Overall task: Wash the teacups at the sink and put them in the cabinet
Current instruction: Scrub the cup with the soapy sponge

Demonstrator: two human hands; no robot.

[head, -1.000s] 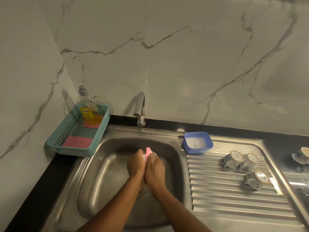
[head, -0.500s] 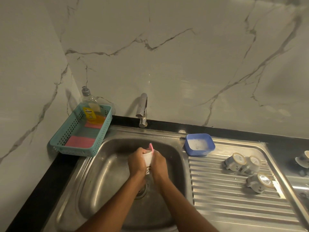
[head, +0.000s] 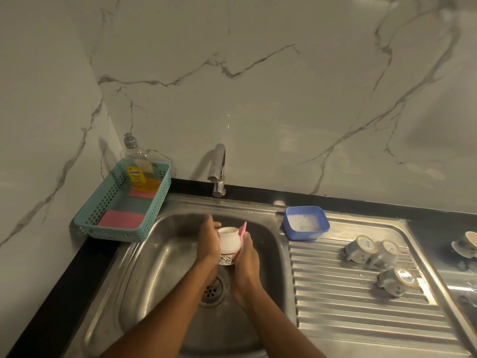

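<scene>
Over the steel sink (head: 165,254) my left hand (head: 208,241) grips a white teacup (head: 229,243) with a dark pattern near its rim, turned bottom up. My right hand (head: 246,257) holds a pink sponge (head: 243,229) against the cup's right side. Three washed teacups (head: 361,249) (head: 386,253) (head: 396,280) lie upside down on the ribbed drainboard (head: 361,319). Another cup (head: 468,244) shows partly at the right edge on the dark counter.
The tap (head: 219,171) stands behind the sink with no water running. A blue tub (head: 305,223) of soapy water sits at the sink's right corner. A teal basket (head: 121,205) on the left holds a soap bottle (head: 138,166) and pink sponges. Marble walls rise behind.
The hands have spread slightly, so the cup now shows between them with its base up. The sponge has shifted to the cup's right side.
</scene>
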